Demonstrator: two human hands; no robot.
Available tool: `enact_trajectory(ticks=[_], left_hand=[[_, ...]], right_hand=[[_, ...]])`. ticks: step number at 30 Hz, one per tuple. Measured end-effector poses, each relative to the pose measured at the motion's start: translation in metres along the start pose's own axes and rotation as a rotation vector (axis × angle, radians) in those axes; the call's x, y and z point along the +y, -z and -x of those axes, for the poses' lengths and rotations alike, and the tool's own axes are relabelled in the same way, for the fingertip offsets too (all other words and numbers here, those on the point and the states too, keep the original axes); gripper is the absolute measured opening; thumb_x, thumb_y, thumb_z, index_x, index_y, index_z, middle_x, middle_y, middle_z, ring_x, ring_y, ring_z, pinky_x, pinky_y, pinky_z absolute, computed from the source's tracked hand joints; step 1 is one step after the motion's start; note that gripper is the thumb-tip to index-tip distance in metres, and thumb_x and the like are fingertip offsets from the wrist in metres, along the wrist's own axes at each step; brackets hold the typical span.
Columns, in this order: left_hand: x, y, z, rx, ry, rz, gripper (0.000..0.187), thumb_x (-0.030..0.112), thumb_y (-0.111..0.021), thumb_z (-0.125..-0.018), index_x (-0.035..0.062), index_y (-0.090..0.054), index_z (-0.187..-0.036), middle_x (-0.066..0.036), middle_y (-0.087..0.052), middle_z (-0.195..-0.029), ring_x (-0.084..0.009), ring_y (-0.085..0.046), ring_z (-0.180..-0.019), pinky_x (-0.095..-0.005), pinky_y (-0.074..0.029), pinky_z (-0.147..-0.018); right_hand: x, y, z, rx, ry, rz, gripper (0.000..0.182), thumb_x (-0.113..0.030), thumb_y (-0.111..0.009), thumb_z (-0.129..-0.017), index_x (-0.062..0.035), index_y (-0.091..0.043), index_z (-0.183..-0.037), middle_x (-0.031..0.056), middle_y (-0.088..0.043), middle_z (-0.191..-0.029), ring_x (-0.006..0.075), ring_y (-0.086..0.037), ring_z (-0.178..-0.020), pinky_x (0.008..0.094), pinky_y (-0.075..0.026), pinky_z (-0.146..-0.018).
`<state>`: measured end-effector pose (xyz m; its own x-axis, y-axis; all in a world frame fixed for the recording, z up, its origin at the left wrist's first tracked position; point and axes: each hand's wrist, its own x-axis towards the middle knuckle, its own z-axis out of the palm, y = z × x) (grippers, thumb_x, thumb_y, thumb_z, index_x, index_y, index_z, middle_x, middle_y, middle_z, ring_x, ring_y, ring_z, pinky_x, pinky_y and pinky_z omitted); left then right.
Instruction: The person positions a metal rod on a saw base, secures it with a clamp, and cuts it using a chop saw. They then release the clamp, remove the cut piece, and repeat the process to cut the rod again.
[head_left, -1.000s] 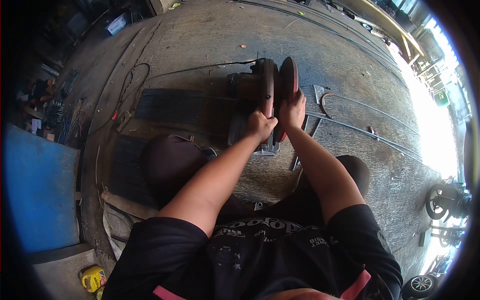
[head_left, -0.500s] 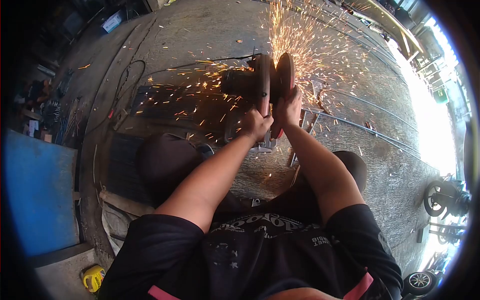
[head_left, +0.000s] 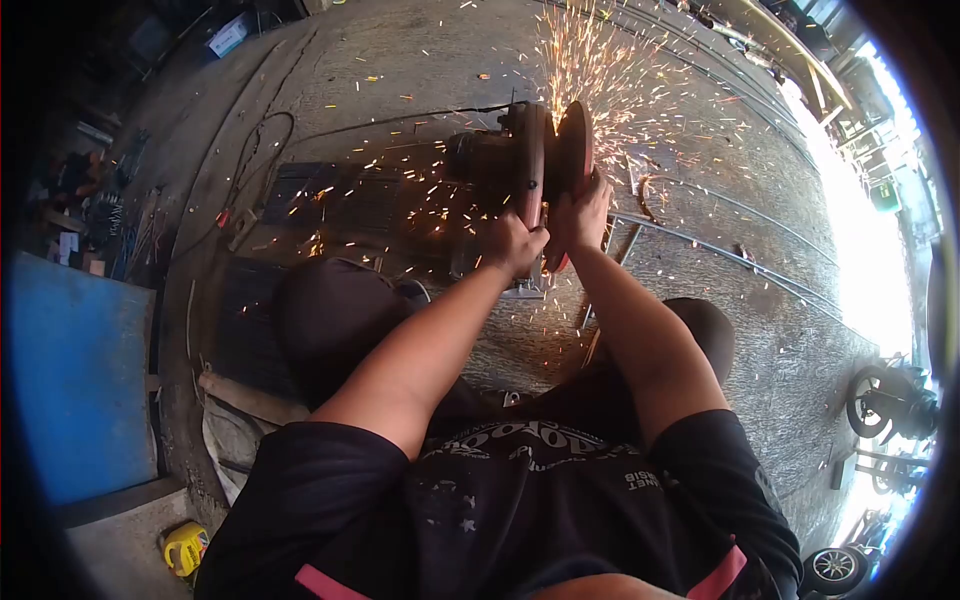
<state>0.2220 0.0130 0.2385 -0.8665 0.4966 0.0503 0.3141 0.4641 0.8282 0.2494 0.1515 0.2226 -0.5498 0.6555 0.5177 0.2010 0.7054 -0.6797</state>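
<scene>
A chop saw stands on the floor in front of me, its dark motor to the left and a large red-edged disc-shaped part at its right. My left hand is closed round the saw's long upright handle. Close beside it, my right hand is at the lower edge of the red-edged part, fingers pointing forward and bent; what they grip is hidden. Orange sparks spray forward from the disc, and some scatter left over the motor. Part of the metal base shows below my hands.
Thin metal rods lie on the floor to the right. A cable runs left from the saw. At left are dark flat panels and a blue sheet. A yellow container stands lower left; a motorcycle is at right.
Sparks at the left have thinned, and the forward spray looks narrower. Both hands keep their places on the saw, with only a slight shift of the view.
</scene>
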Motion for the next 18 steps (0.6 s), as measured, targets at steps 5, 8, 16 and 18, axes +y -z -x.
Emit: enact_trajectory(ticks=[5, 8, 16, 18], left_hand=[[-0.007, -0.007, -0.003, -0.022, 0.037, 0.071, 0.049, 0.025, -0.065, -0.066, -0.0061, -0.059, -0.103, -0.028, -0.064, -0.087, -0.0421, -0.064, -0.085, -0.0449, -0.052, -0.076], [-0.006, -0.01, -0.002, 0.025, 0.039, 0.218, 0.046, 0.017, -0.064, -0.066, -0.0041, -0.057, -0.106, -0.026, -0.064, -0.089, -0.0409, -0.065, -0.086, -0.044, -0.052, -0.077], [0.011, 0.001, 0.004, -0.102, 0.204, 0.378, 0.044, 0.014, -0.062, -0.069, -0.0038, -0.054, -0.108, -0.022, -0.064, -0.08, -0.0333, -0.066, -0.065, -0.0418, -0.054, -0.059], [0.006, -0.002, 0.002, -0.105, 0.204, 0.379, 0.042, 0.013, -0.062, -0.069, -0.0038, -0.054, -0.107, -0.021, -0.063, -0.078, -0.0312, -0.066, -0.06, -0.041, -0.054, -0.054]], right_hand=[[-0.018, 0.009, -0.026, -0.132, -0.336, 0.011, 0.047, -0.018, -0.058, -0.075, 0.001, -0.044, -0.116, 0.0266, -0.049, -0.112, 0.0438, -0.052, -0.103, 0.0485, -0.043, -0.091], [-0.018, 0.003, -0.046, -0.128, -0.36, 0.116, 0.049, -0.025, -0.06, -0.077, 0.0018, -0.044, -0.115, 0.027, -0.05, -0.113, 0.0445, -0.054, -0.103, 0.0488, -0.045, -0.09], [-0.024, 0.001, -0.077, -0.233, -0.436, 0.144, 0.062, -0.036, -0.062, -0.078, 0.007, -0.045, -0.119, 0.0326, -0.051, -0.117, 0.0451, -0.051, -0.11, 0.0461, -0.042, -0.096], [-0.021, -0.003, -0.074, -0.245, -0.411, 0.213, 0.058, -0.033, -0.061, -0.079, 0.0074, -0.045, -0.118, 0.0341, -0.05, -0.116, 0.0458, -0.052, -0.11, 0.0463, -0.043, -0.096]])
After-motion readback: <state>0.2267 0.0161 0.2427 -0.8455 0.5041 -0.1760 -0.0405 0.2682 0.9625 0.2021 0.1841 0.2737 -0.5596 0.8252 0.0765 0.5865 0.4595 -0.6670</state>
